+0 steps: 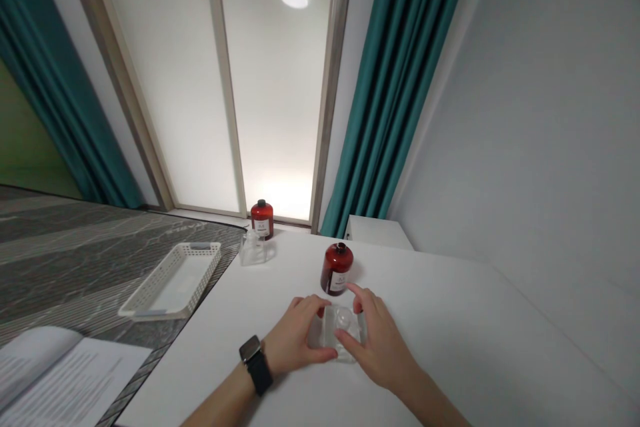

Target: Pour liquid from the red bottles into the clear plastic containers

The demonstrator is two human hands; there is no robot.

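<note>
A clear square bottle (344, 320) with a rounded mouth stands on the white table, close in front of me. My left hand (303, 340), with a black watch on its wrist, curves around the bottle's left side, fingers behind and thumb in front. From the right, my right hand (375, 337) holds the same bottle, its thumb near the mouth and its index finger raised. Just beyond the hands stands a dark red bottle (336, 270) with a white label; its top looks uncapped. The lower part of the clear bottle is partly covered by my fingers.
At the table's far left corner are another red bottle (262, 219) with a black cap and a second clear bottle (253, 250). A white basket (131, 310) and an open book (95, 373) lie left of the white table (450, 333). A white cabinet (380, 232) stands behind.
</note>
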